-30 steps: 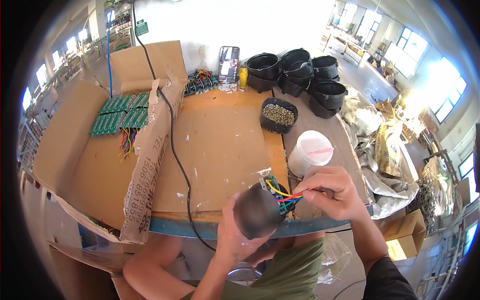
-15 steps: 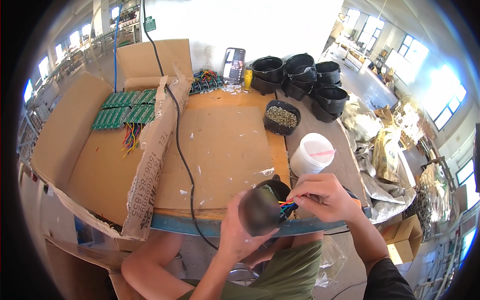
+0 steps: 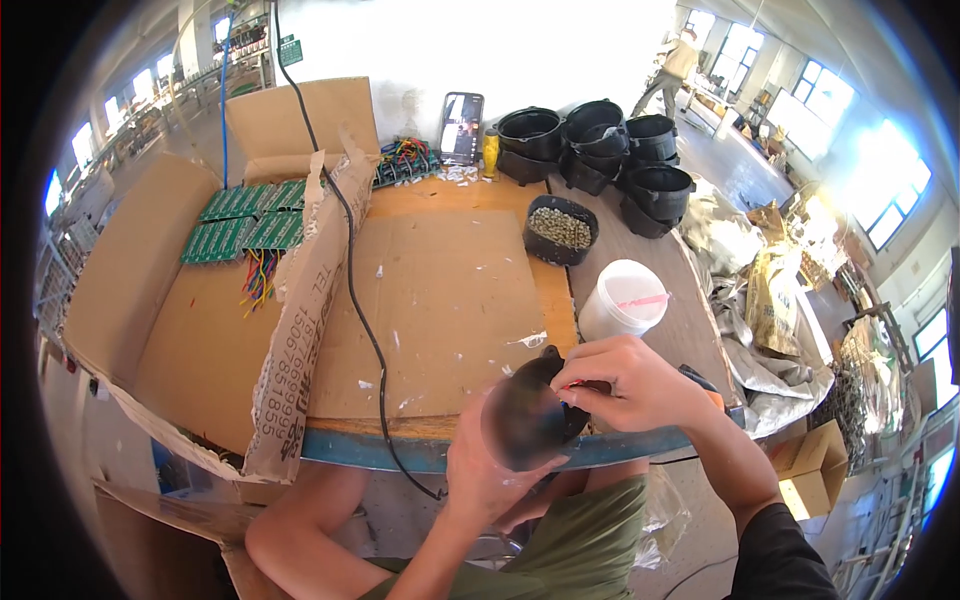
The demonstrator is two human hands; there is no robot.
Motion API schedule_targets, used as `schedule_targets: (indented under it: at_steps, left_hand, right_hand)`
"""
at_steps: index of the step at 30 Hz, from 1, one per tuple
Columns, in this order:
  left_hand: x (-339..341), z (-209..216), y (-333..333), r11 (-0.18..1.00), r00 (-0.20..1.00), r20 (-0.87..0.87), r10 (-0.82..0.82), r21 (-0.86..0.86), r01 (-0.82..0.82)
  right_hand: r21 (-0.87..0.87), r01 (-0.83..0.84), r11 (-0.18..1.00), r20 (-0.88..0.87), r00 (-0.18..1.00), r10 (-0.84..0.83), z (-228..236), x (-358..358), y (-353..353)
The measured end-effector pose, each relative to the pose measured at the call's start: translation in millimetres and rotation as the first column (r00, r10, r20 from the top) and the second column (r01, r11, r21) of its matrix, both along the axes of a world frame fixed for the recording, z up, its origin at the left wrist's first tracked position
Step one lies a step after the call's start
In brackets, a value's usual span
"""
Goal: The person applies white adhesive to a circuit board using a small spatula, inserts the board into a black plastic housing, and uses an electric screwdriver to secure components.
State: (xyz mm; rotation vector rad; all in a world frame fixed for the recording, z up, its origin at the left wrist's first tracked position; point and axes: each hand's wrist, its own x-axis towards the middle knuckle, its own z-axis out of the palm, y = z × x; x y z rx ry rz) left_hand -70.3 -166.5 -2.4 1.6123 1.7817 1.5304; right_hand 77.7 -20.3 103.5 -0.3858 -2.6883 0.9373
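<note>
At the table's front edge my left hand point(image 3: 478, 470) is wrapped round a black plastic housing point(image 3: 572, 422), tilted toward my right hand. Part of the housing is smeared, so its inside is hard to make out. My right hand point(image 3: 630, 385) is closed in a pinch at its opening, with thin coloured wires point(image 3: 571, 386) at the fingertips; a bit of red shows and the rest is hidden by the fingers. Just beyond my right hand stands a white tub point(image 3: 610, 312) with a pink strip in it.
Left is a cardboard box point(image 3: 130, 290) with green circuit boards point(image 3: 217, 240) and wires. A black cable point(image 3: 352, 270) crosses the cardboard sheet point(image 3: 450, 300). Farther back are a tray of small metal parts point(image 3: 560, 228), stacked black housings point(image 3: 655, 195), a phone point(image 3: 461, 128) and a yellow-handled tool point(image 3: 490, 155).
My right hand has moved left and closer to the housing; the coloured wires that stretched out of it now hardly show. A person has come into view at the far right back.
</note>
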Motion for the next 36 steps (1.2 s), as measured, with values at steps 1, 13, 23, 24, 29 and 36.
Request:
schedule_targets:
  at_steps: [1,13,23,24,29,36]
  left_hand:
    - [1,1,1,1.000,1.000,-0.002,0.001,0.012,-0.001]
    - [12,1,1,0.997,0.995,-0.067,0.072,0.025,-0.070]
    - [3,22,-1,0.981,0.983,-0.062,0.170,0.110,-0.163]
    - [-5,29,0,0.965,0.971,-0.059,0.232,0.139,-0.222]
    - [-21,110,141,0.966,0.999,0.011,-0.042,0.254,0.038]
    - [-28,71,335,0.885,0.633,-0.691,-0.350,-0.465,-0.018]
  right_hand:
    - [0.011,-0.007,1.000,-0.001,1.000,0.007,0,0,1]
    - [0.125,-0.021,0.992,-0.112,0.993,0.035,-1,6,9]
    - [-0.093,0.595,0.798,-0.400,0.712,-0.578,-14,85,-7]
    - [-0.138,0.652,0.746,-0.324,0.682,-0.656,-22,92,-13]
    - [0.017,0.862,0.506,-0.015,0.506,-0.862,-47,117,-26]
    - [0.271,0.847,0.458,0.212,0.411,-0.886,-56,112,-10]
